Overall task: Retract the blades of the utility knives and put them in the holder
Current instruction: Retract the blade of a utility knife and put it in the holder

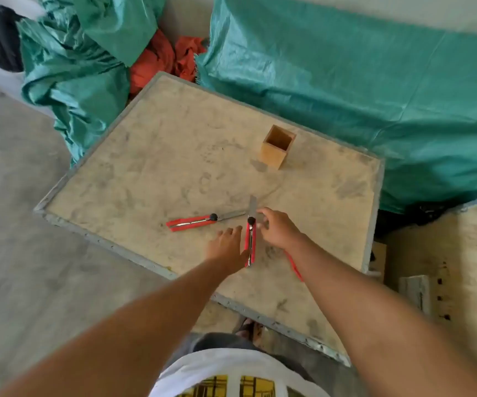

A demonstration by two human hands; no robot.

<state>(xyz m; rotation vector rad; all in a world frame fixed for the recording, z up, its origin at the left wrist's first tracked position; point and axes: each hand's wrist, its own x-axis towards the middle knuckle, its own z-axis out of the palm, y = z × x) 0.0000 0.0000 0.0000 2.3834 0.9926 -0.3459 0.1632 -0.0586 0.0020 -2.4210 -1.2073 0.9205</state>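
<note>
Two red utility knives lie on the table with their blades out. One knife [193,222] lies crosswise, its blade pointing right. The other knife [250,243] points away from me, its blade tip near the first knife's blade. My left hand [227,247] lies flat to its left, fingers spread, thumb against the handle's near end. My right hand [276,229] is on its right, fingertips by the black knob and the blade's base. I cannot see either hand closed around it. A red piece of a third knife [294,266] shows under my right forearm. The wooden holder [278,147] stands upright and apart, farther back.
The table [145,173] is a dusty board with a metal rim. Green tarpaulin [346,96] covers things behind and to the right, with more [71,67] at the back left. A wooden crate [446,267] stands at the right. Bare concrete floor [16,224] lies to the left.
</note>
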